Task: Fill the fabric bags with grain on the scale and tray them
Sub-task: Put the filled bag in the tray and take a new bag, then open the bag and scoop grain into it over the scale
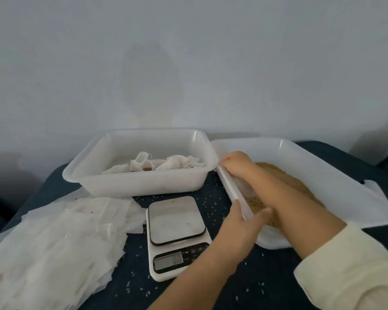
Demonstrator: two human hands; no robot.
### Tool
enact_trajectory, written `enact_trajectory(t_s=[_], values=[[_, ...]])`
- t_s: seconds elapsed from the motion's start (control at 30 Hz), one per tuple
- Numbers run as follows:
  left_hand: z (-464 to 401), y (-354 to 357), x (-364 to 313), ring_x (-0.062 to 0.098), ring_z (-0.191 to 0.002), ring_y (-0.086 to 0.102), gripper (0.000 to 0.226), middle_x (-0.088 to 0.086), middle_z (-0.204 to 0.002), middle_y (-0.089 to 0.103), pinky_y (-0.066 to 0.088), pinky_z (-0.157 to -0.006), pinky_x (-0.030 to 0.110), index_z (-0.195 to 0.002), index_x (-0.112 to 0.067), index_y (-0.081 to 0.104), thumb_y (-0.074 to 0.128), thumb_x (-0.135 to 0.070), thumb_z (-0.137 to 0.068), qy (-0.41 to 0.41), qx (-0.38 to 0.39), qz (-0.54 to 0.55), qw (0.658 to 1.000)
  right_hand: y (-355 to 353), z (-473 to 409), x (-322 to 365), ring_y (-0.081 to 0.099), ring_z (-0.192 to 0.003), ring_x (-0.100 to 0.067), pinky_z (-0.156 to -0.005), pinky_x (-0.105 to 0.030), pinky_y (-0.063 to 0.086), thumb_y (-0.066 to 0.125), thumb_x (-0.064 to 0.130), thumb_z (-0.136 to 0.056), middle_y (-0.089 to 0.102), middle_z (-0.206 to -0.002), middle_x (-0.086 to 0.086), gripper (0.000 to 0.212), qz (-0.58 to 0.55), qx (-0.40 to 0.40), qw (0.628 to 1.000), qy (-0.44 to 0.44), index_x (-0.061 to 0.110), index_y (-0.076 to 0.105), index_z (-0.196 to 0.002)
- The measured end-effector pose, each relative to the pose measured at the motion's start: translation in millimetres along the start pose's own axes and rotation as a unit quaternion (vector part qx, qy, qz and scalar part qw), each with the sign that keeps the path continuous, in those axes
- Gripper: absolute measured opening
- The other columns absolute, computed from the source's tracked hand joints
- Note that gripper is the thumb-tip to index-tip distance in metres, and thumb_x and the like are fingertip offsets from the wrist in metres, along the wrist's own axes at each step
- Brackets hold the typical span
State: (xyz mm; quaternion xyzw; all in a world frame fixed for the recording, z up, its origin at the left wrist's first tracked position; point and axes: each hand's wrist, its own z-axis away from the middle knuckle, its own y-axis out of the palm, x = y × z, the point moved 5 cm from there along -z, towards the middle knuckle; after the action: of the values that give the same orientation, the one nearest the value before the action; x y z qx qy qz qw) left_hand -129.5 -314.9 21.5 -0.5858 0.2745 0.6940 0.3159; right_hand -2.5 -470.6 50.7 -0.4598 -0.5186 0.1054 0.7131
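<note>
Grain tub (pixel 336 175): tilting at the tabletop's right. Left hand (pixel 242 222) is gripping its near-left rim, fingers curled over. Right hand (pixel 236 163) is reaching across into the grain (pixel 285 177); its fingers' state cannot be told. Scale (pixel 177 233) is sitting empty just left; filled bags (pixel 157 165) are lying in the far tray (pixel 94 173).

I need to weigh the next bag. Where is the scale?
In the head view, the scale sits on the dark table, centre, in front of the tray of filled bags, left of the grain tray.
</note>
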Motion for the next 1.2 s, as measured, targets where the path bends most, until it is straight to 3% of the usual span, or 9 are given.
enact_trajectory(t_s=[0.13,0.23,0.3,0.37,0.47,0.63,0.83,1.0,1.2], values=[[-15,16,-2,0.011,-0.098,0.053,0.066,-0.002,-0.113,0.053,0.046,-0.077,0.024,-0.136,-0.021,0.026,0.064,-0.033,-0.083,-0.021,-0.058,0.036,0.997,-25,6,-21,0.050,-0.066,-0.019,-0.055,-0.027,0.038,0.046,0.012,-0.093,0.051,-0.072,-0.006,0.024,0.109,-0.007,0.994,0.019,0.007,0.051,-0.069],[-18,20,11,0.015,-0.096,0.055,0.052,0.001,-0.106,0.053,0.052,-0.083,0.034,-0.128,-0.025,0.030,0.057,-0.020,-0.084,-0.058,-0.064,0.050,0.995,-46,13,-52,0.051,-0.066,-0.018,-0.054,-0.026,0.038,0.044,0.010,-0.091,0.052,-0.077,-0.007,0.021,0.225,-0.004,0.971,0.079,0.006,0.051,-0.072],[-19,20,15,0.019,-0.101,0.055,0.047,0.003,-0.110,0.053,0.050,-0.091,0.042,-0.125,-0.025,0.032,0.053,-0.019,-0.083,-0.065,-0.067,0.047,0.995,-57,14,-79,0.056,-0.099,-0.027,-0.080,-0.033,0.048,0.043,0.017,-0.092,0.056,-0.114,-0.015,0.026,0.267,-0.020,0.956,0.118,0.001,0.056,-0.106],[-18,19,16,0.019,-0.101,0.054,0.046,0.003,-0.109,0.052,0.049,-0.092,0.043,-0.124,-0.024,0.033,0.053,-0.021,-0.083,-0.063,-0.066,0.039,0.995,-67,18,-110,0.036,-0.131,-0.037,-0.105,-0.048,0.035,0.040,0.031,-0.096,0.032,-0.148,-0.017,0.052,0.246,-0.037,0.951,0.186,0.008,0.036,-0.143],[-18,19,18,0.017,-0.100,0.054,0.045,0.001,-0.107,0.052,0.049,-0.093,0.041,-0.122,-0.026,0.034,0.054,-0.024,-0.082,-0.053,-0.052,0.043,0.996,-69,20,-143,0.023,-0.143,-0.034,-0.116,-0.046,0.021,0.028,0.041,-0.103,0.021,-0.157,-0.017,0.058,0.145,0.015,0.963,0.227,0.010,0.024,-0.151],[-22,16,23,0.014,-0.101,0.056,0.043,-0.002,-0.109,0.056,0.049,-0.092,0.036,-0.121,-0.029,0.037,0.058,-0.029,-0.083,-0.023,-0.033,0.048,0.998,-76,15,-127,0.040,-0.131,-0.034,-0.103,-0.043,0.037,0.046,0.061,-0.091,0.040,-0.146,-0.015,0.073,0.211,-0.057,0.959,0.179,0.007,0.041,-0.142],[-19,9,23,0.003,-0.100,0.056,0.051,-0.011,-0.114,0.055,0.046,-0.079,0.018,-0.129,-0.032,0.035,0.062,-0.038,-0.085,0.018,-0.023,0.043,0.999,-36,12,-77,0.056,-0.106,-0.025,-0.088,-0.031,0.046,0.070,0.051,-0.079,0.057,-0.128,-0.012,0.070,0.306,0.116,0.940,0.093,0.003,0.055,-0.128],[-1,-13,28,-0.005,-0.105,0.052,0.056,-0.026,-0.117,0.045,0.042,-0.072,0.008,-0.133,-0.036,0.030,0.060,-0.042,-0.086,0.059,-0.029,0.000,0.998,-36,19,-81,0.043,-0.050,-0.011,-0.054,-0.022,0.038,0.058,0.054,-0.087,0.053,-0.065,0.002,0.048,0.241,0.153,0.950,0.124,0.008,0.068,-0.095],[25,-57,21,-0.013,-0.101,0.053,0.041,-0.025,-0.117,0.051,0.042,-0.069,0.000,-0.121,-0.045,0.039,0.060,-0.037,-0.086,0.145,-0.066,-0.070,0.985,-43,41,-85,0.058,-0.096,-0.021,-0.089,-0.037,0.052,0.061,0.052,-0.082,0.058,-0.106,-0.005,0.064,0.349,0.168,0.917,0.095,0.006,0.054,-0.127]])
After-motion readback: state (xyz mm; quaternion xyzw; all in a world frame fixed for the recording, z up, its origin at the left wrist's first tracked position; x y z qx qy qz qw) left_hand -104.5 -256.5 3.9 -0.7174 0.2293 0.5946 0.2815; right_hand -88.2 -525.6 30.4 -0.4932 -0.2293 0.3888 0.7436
